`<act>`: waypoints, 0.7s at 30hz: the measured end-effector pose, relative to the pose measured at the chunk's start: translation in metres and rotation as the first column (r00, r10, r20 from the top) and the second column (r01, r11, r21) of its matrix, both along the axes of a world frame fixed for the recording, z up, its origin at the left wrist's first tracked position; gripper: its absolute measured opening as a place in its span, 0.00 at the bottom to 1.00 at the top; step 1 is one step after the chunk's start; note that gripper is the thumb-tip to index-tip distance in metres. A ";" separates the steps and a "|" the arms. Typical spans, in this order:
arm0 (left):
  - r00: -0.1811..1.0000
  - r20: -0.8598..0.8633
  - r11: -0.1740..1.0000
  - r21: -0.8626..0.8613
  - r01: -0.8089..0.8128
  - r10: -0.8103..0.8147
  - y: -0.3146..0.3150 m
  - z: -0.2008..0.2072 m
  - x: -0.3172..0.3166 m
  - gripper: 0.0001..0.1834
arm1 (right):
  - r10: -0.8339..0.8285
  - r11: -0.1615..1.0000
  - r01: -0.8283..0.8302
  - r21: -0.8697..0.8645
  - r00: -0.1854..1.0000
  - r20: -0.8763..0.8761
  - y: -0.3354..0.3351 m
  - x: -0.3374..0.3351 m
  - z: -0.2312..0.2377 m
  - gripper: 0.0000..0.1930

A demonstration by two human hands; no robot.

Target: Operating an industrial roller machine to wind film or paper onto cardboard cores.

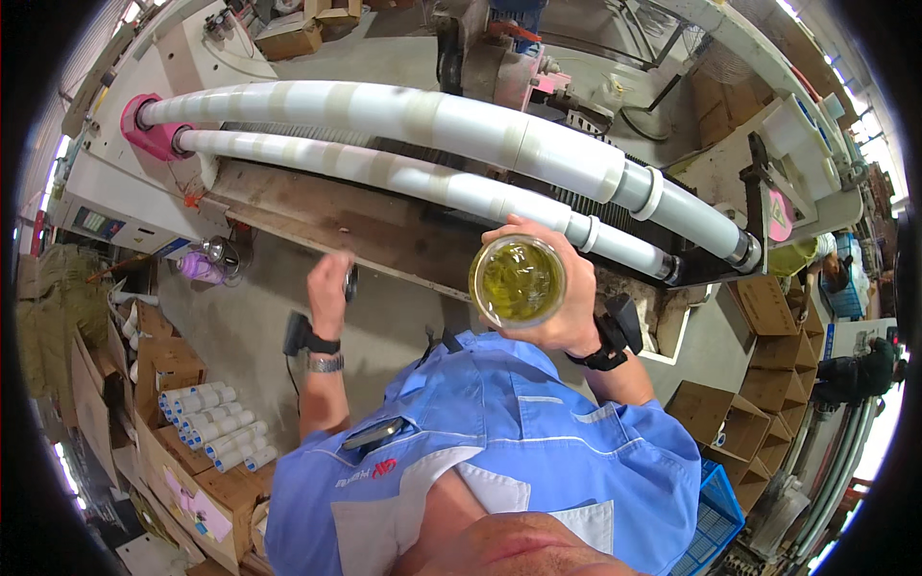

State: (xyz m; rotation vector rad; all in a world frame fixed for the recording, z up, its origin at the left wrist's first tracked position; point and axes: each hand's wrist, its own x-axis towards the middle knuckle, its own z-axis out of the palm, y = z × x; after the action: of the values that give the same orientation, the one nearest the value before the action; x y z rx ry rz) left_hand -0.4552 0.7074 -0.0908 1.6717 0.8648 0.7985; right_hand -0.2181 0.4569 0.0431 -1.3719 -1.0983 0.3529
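My right hand [565, 322] is wrapped around a clear round cup [519, 278], seen from above, with its top uncovered. Yellow-green liquid with leaf-like pieces fills the cup, like tea. Off to the left, my left hand [328, 296] is closed on a small dark round lid [351, 281] that shows edge-on past the fingers. Cup and lid are well apart. Beyond my hands, two long white rolls [384, 113] run side by side across a machine; the cup is just on the near side of the thinner roll [423, 180].
The machine's near ledge [288, 216] crosses in front of me. Cardboard boxes with short white rolls [216, 422] stand at lower left. Open cartons [720, 422] and a blue crate [709, 514] are at right. Someone in dark clothing [858, 372] is at far right.
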 end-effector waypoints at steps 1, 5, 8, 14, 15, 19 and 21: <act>0.996 -0.080 0.999 0.033 -0.021 0.024 -0.001 -0.051 -0.019 0.15 | 0.024 0.998 -0.034 0.053 0.985 0.173 0.001 0.008 0.015 0.38; 0.815 -0.576 0.956 -0.201 -0.213 0.060 -0.046 -0.234 -0.141 0.17 | 0.035 0.993 -0.077 0.088 0.916 0.399 -0.004 0.020 0.055 0.34; 0.452 -0.870 0.968 -0.247 -0.052 -0.198 -0.087 -0.348 -0.244 0.18 | 0.085 0.987 -0.131 0.088 0.912 0.401 -0.004 0.020 0.079 0.33; 0.402 -0.858 0.945 -0.263 0.193 -0.320 -0.123 -0.404 -0.325 0.20 | 0.056 0.949 -0.188 0.252 0.890 0.452 0.007 0.021 0.099 0.32; 0.446 -0.837 0.947 -0.299 0.113 -0.318 -0.117 -0.396 -0.316 0.20 | 0.049 0.951 -0.183 0.247 0.884 0.465 0.006 0.021 0.104 0.28; 0.775 -0.632 0.529 -0.651 -0.545 0.020 -0.103 -0.358 -0.268 0.20 | 0.005 0.926 -0.176 0.335 0.890 0.457 0.015 0.011 0.108 0.22; 0.790 -0.599 0.386 -0.702 -0.598 0.133 -0.094 -0.342 -0.246 0.21 | -0.004 0.920 -0.177 0.350 0.888 0.460 0.016 0.007 0.110 0.22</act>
State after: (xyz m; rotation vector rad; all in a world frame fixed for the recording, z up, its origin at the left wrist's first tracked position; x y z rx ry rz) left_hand -0.7014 0.6135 -0.4333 0.6679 1.7002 0.0990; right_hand -0.2115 0.4725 0.1535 -1.0722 -1.5288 -0.1333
